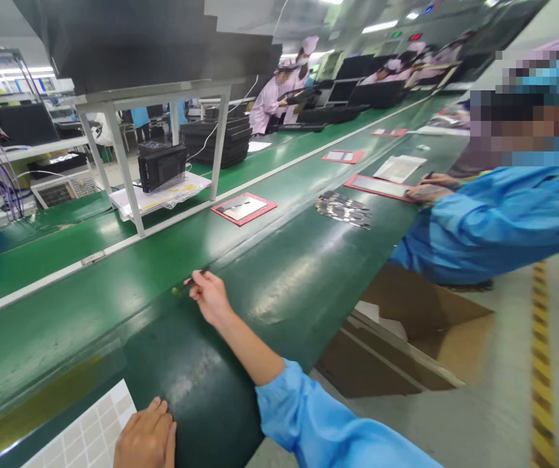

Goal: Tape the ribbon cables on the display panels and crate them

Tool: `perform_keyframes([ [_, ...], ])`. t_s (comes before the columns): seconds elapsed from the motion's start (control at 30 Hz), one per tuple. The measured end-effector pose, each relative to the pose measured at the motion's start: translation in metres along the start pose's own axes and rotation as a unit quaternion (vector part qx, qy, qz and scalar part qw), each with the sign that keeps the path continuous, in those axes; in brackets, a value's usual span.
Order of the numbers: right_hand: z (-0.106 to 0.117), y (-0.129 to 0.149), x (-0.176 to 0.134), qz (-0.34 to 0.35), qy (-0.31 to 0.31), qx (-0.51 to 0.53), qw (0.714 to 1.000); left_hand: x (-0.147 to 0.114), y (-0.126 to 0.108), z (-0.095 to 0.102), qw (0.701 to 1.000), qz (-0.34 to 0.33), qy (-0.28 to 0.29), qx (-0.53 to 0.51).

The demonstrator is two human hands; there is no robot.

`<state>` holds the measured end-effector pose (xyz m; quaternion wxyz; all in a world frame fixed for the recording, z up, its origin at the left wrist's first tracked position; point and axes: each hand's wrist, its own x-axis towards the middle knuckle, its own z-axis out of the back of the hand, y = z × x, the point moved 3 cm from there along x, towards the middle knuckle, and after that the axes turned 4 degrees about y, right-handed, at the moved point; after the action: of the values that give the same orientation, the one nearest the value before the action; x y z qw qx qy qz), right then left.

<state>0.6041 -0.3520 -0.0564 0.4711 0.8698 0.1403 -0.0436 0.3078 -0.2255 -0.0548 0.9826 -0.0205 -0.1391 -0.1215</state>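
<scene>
A long green tabletop runs from the lower left away to the upper right, with a lighter green lane along its far side. A co-worker in a blue sleeve leans in from the right. Across the lane, at upper left, a metal stand straddles a black box that sits on a white board. An open cardboard box is on the floor beside the near edge of the tabletop.

At lower left lies a white sheet marked off in pale squares, partly cut off by the edge of view. A blurred yellowish strip lies just beyond it. Farther up, a red board carries a white card with a dark piece on it, and a pile of dark, shiny strips lies between that board and the co-worker.

The left hand rests back up over the right edge of the sheet, its fingers close together; whether they pinch the edge cannot be told. The right hand reaches out over the tabletop, well apart from the left, its fingers pinched on a small dark thing, too blurred to name, which points left, toward the lane.
</scene>
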Motion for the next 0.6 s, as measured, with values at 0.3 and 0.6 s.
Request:
perform_keyframes([
  [0.3, 0.147, 0.089, 0.065, 0.164, -0.195, 0.04, 0.966, 0.26, -0.003, 0.071, 0.94, 0.057, 0.303, -0.144],
  [0.6, 0.174, 0.089, 0.063, 0.206, -0.271, 0.076, 0.937, 0.569, 0.064, -0.096, 0.97, 0.149, 0.161, -0.101],
])
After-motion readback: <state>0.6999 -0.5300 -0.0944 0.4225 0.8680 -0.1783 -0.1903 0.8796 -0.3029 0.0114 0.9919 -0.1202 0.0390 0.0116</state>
